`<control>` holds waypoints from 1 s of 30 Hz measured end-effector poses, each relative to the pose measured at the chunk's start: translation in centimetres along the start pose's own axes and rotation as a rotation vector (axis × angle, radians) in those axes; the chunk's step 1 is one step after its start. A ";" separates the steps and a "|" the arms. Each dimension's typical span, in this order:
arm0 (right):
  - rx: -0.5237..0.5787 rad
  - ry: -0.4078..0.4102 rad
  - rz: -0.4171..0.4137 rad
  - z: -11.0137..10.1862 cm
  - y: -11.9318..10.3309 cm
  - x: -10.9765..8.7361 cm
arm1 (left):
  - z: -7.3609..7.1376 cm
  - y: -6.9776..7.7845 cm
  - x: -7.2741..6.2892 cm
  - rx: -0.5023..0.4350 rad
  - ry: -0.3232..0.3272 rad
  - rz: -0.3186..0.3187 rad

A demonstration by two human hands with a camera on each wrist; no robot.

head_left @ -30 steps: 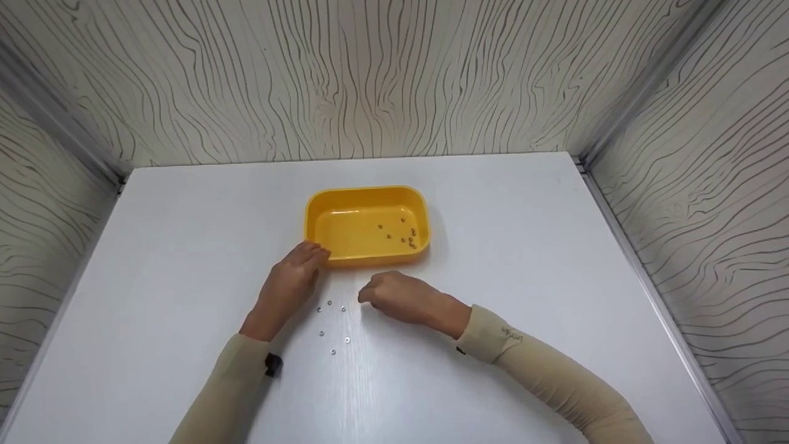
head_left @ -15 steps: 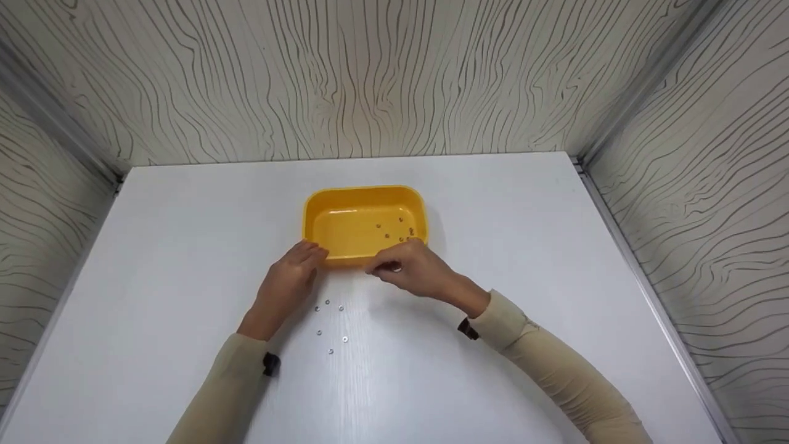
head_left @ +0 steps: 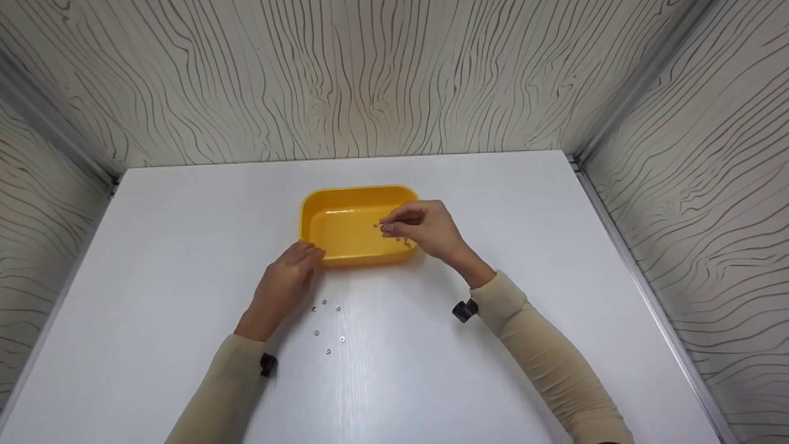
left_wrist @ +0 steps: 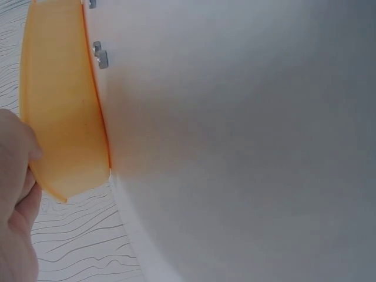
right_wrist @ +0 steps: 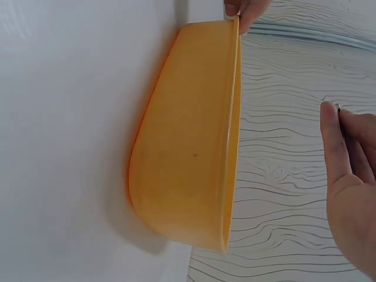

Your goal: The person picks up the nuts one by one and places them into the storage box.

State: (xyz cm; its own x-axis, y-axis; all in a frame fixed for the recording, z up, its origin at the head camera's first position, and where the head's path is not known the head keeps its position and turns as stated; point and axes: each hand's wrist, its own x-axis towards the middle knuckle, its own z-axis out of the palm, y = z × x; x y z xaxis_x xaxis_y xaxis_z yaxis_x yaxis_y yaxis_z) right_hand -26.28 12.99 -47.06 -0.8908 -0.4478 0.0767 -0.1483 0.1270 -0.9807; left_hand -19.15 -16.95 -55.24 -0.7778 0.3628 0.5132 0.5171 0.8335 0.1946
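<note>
Over the last half second, the right hand (head_left: pixel 426 228) has gone from the near rim to above the right part of the yellow tray (head_left: pixel 339 231), while the left hand (head_left: pixel 286 276) has stayed at its near left corner. Between the right thumb and forefinger a small metal nut (right_wrist: pixel 338 107) is pinched, the fingertips close together; the right wrist view shows it higher than the rim and apart from it. Under and beside these fingers, a few loose nuts (head_left: pixel 399 239) lie on the tray floor toward its right end, partly hidden by the hand, which also covers much of the right-hand rim. Left of the pinch, the bare yellow floor runs across to the left wall. At that side the left hand grips the rim, its fingertips over the edge. Just in front of the tray, six nuts (head_left: pixel 338 308) lie spread on the white tabletop (head_left: pixel 524 203), three nearest the tray and three closer to the person, all between the two forearms and nearer the left one. Each sleeve (head_left: pixel 542 351) ends at the wrist with a black wrist camera (head_left: pixel 465 310) beside it. Wide stretches of tabletop reach from the tray to the left and right edges, and a narrower band separates its far rim from the back edge, where the wood-grain panel (head_left: pixel 345 80) rises.
</note>
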 end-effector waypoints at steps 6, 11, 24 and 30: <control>0.185 0.097 0.127 -0.9 0.9 1.2 | 0.1 0.0 -0.3 -0.005 0.014 0.000; 0.187 0.162 0.178 -1.3 1.4 2.2 | 0.2 -0.2 -0.2 0.004 0.017 0.003; 0.075 0.257 0.261 -2.0 3.2 3.4 | 0.3 -0.2 -0.3 -0.007 0.015 0.011; 0.022 0.270 0.247 -2.1 2.9 3.1 | 0.4 -0.4 -0.2 -0.015 0.026 0.019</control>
State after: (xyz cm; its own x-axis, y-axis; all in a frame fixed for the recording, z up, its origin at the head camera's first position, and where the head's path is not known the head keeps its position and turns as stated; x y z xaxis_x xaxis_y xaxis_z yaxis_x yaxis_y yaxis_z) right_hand -30.37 13.81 -49.32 -0.9803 -0.1561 -0.1214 0.0923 0.1820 -0.9790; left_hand -19.30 -17.17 -55.73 -0.7585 0.3673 0.5382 0.5370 0.8203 0.1970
